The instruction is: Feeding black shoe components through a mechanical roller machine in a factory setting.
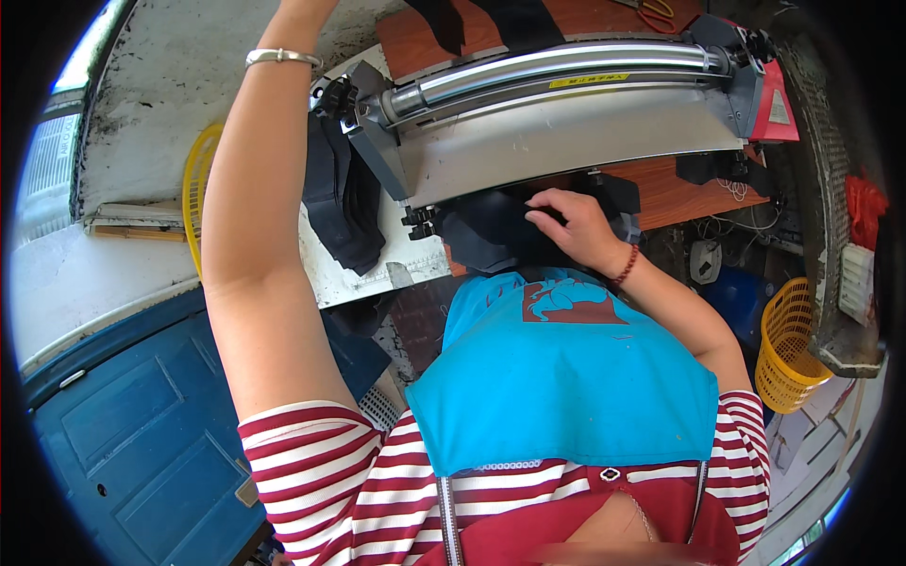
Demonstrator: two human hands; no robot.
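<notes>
At the near edge of the roller machine (566, 137), the right hand (583, 230) curls, thumb parted, over black sheets (486, 229) — likely steadying them; left hand out of view — can't tell its state.

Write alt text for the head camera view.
A person's right hand is over black material before a metal roller machine; the left arm stretches along its left side, out of frame. A blue apron covers striped clothing.
</notes>
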